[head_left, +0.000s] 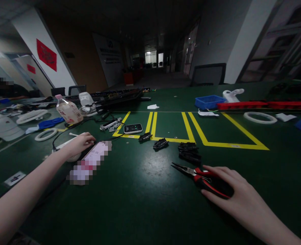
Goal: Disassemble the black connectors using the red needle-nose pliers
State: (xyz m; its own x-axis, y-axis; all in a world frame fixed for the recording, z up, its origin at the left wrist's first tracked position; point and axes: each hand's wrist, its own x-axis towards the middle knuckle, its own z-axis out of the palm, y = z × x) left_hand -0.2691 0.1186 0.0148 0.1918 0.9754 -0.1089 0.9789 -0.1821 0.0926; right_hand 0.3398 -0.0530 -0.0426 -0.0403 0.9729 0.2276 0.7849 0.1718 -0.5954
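My right hand (230,189) is closed around the red and black handles of needle-nose pliers (200,177). Their slim jaws point left, slightly parted, just below a small pile of black parts (189,153). Two more small dark pieces, one black part (161,143) and another black part (145,136), lie farther left. My left hand (79,146) is by the upper left edge of a lit phone (94,158), over a white object (75,157) whose kind I cannot make out. Its fingers are curled inward, and whatever may be in them is hidden.
Yellow tape (232,146) marks rectangles on the green table (150,204). A small black-faced device (133,128) stands near the left rectangle. Behind are a bottle (68,110), a blue bin (209,101), a red strip (252,104) and a white ring (260,117). A person sits far left.
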